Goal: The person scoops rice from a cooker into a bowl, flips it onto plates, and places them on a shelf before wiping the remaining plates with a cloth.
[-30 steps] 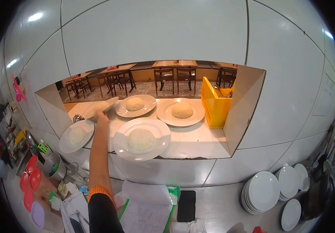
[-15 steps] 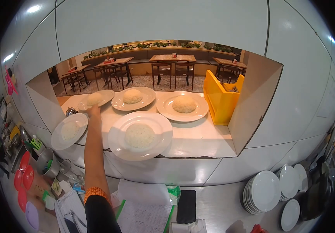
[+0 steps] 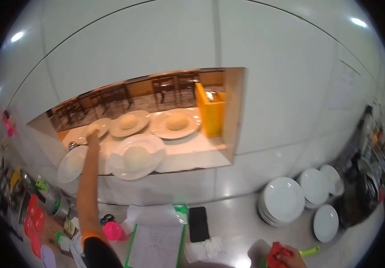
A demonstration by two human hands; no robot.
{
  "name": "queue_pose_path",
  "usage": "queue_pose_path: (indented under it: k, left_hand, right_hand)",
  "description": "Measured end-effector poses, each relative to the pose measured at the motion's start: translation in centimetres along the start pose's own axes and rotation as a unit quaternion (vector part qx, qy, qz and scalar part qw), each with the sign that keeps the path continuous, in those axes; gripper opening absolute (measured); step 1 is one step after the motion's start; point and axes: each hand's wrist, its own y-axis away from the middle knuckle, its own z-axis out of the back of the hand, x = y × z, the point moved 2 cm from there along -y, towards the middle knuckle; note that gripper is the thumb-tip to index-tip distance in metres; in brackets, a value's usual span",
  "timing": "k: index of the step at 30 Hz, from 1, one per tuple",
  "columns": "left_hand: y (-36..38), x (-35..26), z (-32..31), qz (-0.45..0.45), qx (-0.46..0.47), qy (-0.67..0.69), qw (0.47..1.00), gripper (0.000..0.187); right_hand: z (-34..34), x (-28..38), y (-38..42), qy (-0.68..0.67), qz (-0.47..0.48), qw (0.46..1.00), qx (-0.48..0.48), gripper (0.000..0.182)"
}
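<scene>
My left hand (image 3: 93, 135) reaches through the wall opening to the far left plate (image 3: 103, 127), at its mound of rice; its fingers are blurred. More white plates with rice stand around it: one at the middle back (image 3: 141, 118), one at the right (image 3: 191, 127), a large one in front (image 3: 157, 154) and one at the near left (image 3: 63, 172). At the bottom right, my right hand (image 3: 290, 259) is closed on a red cloth (image 3: 275, 254), beside a green handle (image 3: 310, 251).
A yellow cutlery box (image 3: 210, 114) stands at the opening's right side. On the steel counter are a clipboard (image 3: 154, 245), a black phone (image 3: 198, 224), a pink cup (image 3: 113, 231), plate stacks (image 3: 284, 199) and a single plate (image 3: 325, 223). Red containers (image 3: 36, 219) stand left.
The view has turned right and down, so the opening appears farther left. My right hand with the red cloth has come into view. My left hand remains at the far left plate.
</scene>
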Motion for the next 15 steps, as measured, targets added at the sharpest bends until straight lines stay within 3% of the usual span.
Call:
queue_pose_path:
  k: [1,2,3,5,7,8,9,10,11,12,13,15]
  left_hand:
    - [-5.4,1.7,-1.1,-0.078,0.060,-0.106,0.990,0.027]
    - [4.7,-6.4,-3.0,-0.163,-0.044,0.057,0.984,0.022]
    - [11.6,-12.4,-4.6,-0.258,0.045,0.063,0.963,0.013]
    - [22.2,-19.3,-7.6,-0.385,0.219,0.014,0.896,0.010]
    - [34.2,-22.7,-9.8,-0.540,0.354,-0.117,0.754,0.012]
    - [41.7,-22.7,-10.3,-0.507,0.380,-0.069,0.771,0.013]
    - [46.6,-21.9,-10.6,-0.673,0.386,-0.114,0.620,0.011]
    - [51.6,-20.5,-10.7,-0.727,0.435,-0.105,0.520,0.008]
    - [56.0,-18.8,-10.5,-0.720,0.503,-0.109,0.466,0.011]
    - [60.0,-17.0,-10.4,-0.683,0.557,-0.107,0.461,0.013]
    - [63.4,-14.6,-10.7,-0.626,0.607,-0.134,0.472,0.014]
    - [67.6,-9.9,-12.3,-0.456,0.667,-0.178,0.562,0.019]
  right_hand:
    - [-0.3,2.1,0.5,0.001,-0.014,1.000,-0.018,0.047]
    - [0.3,1.5,0.5,0.039,-0.049,0.998,-0.016,0.048]
    - [1.1,0.1,0.7,0.073,-0.090,0.993,-0.016,0.049]
    - [1.8,-0.4,1.6,0.031,-0.066,0.997,0.006,0.047]
    - [3.1,-2.1,2.0,0.072,-0.045,0.996,0.002,0.046]
    - [3.4,-2.0,2.6,0.068,-0.052,0.996,-0.010,0.046]
    - [3.6,-1.7,3.0,0.029,-0.055,0.998,0.005,0.046]
    - [4.1,-1.9,3.6,-0.009,-0.056,0.998,0.024,0.045]
    - [5.0,-2.4,4.3,-0.010,-0.055,0.998,0.022,0.045]
    - [5.9,-2.8,4.7,0.005,-0.037,0.999,0.036,0.044]
    - [7.0,-3.0,5.0,0.021,-0.018,0.998,0.053,0.043]
    - [10.8,0.0,4.7,0.065,0.023,0.997,0.017,0.041]
